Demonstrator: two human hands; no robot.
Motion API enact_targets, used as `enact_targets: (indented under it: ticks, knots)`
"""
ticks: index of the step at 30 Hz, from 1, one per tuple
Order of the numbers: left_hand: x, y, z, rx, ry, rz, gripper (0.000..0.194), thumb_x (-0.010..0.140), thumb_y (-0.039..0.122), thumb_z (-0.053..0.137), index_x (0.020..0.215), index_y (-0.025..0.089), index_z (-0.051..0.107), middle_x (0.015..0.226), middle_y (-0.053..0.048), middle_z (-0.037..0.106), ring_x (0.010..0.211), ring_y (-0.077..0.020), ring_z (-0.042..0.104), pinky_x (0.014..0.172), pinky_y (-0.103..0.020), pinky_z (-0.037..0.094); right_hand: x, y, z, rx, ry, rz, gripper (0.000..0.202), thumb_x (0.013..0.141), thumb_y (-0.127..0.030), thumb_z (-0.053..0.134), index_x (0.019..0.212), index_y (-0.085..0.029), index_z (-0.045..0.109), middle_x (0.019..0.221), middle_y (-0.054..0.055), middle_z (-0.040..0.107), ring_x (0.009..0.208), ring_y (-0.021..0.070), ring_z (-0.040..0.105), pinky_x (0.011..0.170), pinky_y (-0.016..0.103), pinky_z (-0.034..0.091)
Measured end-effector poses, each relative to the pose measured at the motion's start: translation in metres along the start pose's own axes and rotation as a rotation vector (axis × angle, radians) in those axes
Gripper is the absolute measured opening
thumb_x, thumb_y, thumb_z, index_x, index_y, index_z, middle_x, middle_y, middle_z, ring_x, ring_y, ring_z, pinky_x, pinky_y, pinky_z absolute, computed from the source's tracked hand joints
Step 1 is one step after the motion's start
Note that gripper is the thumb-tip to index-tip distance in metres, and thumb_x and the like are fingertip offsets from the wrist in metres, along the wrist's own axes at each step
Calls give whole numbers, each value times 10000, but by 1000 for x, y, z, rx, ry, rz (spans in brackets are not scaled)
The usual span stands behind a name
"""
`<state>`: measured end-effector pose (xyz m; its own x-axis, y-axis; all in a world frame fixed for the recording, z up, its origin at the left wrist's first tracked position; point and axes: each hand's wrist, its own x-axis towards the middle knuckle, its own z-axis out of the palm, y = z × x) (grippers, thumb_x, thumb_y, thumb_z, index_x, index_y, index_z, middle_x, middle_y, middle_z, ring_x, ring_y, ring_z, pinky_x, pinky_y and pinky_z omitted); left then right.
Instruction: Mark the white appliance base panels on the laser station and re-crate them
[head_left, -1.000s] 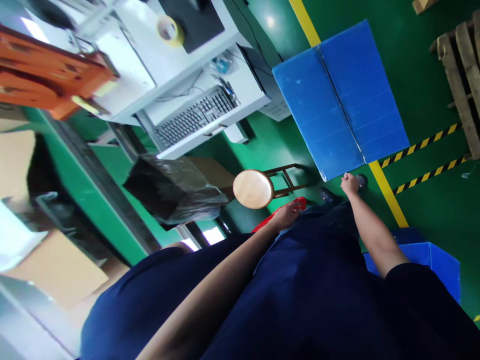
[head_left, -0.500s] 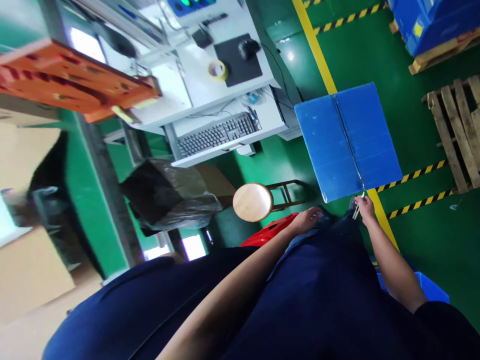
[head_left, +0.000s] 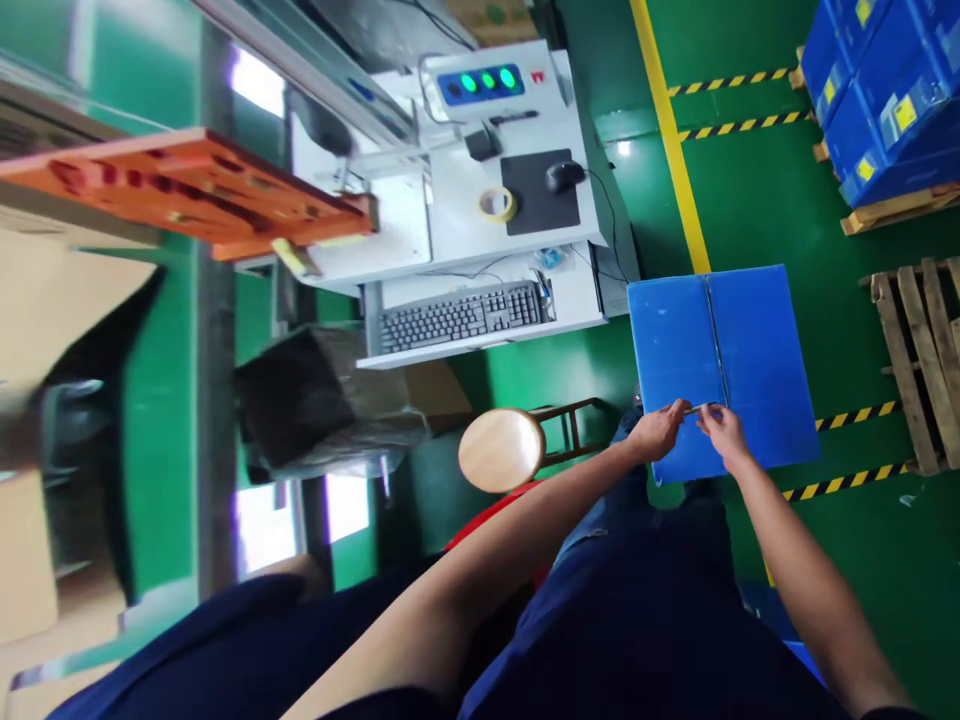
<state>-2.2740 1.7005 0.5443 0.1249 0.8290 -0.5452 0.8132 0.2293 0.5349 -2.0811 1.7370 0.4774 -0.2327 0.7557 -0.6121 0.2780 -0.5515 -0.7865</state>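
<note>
A blue box (head_left: 757, 350) with a seam down the middle of its top stands on the green floor. Over its near part, my left hand (head_left: 658, 432) and my right hand (head_left: 722, 430) are close together. Between their fingertips is a small thin light-coloured item (head_left: 697, 409), too small to name. The fingers of my left hand are pinched on one end of it, and those of my right hand are closed at the other end.
Left of the box is a white desk with a keyboard (head_left: 461, 318), a mouse (head_left: 564, 177) and a tape roll (head_left: 497, 205). A round stool (head_left: 501, 450) stands nearer. Blue crates (head_left: 885, 100) and a wooden pallet (head_left: 919, 360) are at right. Another person in dark blue (head_left: 225, 640) is at lower left.
My left hand has moved right and come up to my right hand, over the box. The light item now lies between both hands. The view has shifted, bringing more of the desk in.
</note>
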Motion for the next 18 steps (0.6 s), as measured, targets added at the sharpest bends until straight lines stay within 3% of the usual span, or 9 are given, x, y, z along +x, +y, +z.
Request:
enact_targets:
  ticks: [2, 5, 9, 13, 15, 18]
  knots:
    - [50, -37, -46, -10, 11, 20, 362, 1059, 117, 459, 1386, 240, 555, 1314, -110, 764, 1139, -237, 774, 931, -338, 607, 42, -21, -14, -73, 22, -21, 585, 870, -763, 690, 1075, -217, 732, 1128, 155, 830, 1059, 315, 810, 958, 465, 666]
    - [145, -89, -116, -28, 53, 13, 298, 1105, 212, 436, 1367, 234, 574, 1361, -130, 724, 1204, -261, 736, 994, -381, 585, 118, -58, -33, -199, 101, -45, 479, 888, -624, 743, 1124, -208, 769, 1215, 167, 810, 1190, 344, 766, 1117, 536, 591]
    - [276, -130, -186, -17, 68, 26, 373, 1157, 427, 394, 1345, 224, 643, 1326, -144, 719, 1155, -296, 733, 962, -406, 567, 234, -118, -26, -548, 136, -179, 344, 1025, -353, 597, 1293, -209, 759, 1352, 148, 761, 1282, 318, 705, 1209, 551, 520]
    - [368, -139, -217, 50, 4, 59, 422, 1159, 414, 385, 1312, 204, 717, 1270, -138, 734, 1128, -273, 733, 947, -367, 551, 335, -166, 5, -1046, 66, -329, 507, 1031, -178, 487, 1517, -133, 627, 1650, 168, 546, 1543, 338, 465, 1300, 595, 403]
    - [395, -138, -221, 73, -48, 66, 419, 1151, 387, 397, 1311, 198, 735, 1270, -146, 737, 1129, -277, 735, 942, -372, 555, 365, -182, 13, -1171, 63, -265, 563, 1024, -164, 488, 1579, -119, 567, 1709, 167, 472, 1575, 378, 388, 1269, 651, 405]
    - [416, -139, -226, 96, -114, 85, 400, 1128, 365, 436, 1287, 193, 761, 1242, -157, 755, 1115, -311, 746, 912, -401, 568, 384, -201, 12, -1267, 35, -184, 558, 1002, -116, 466, 1542, -144, 608, 1631, 162, 552, 1505, 394, 436, 1180, 648, 456]
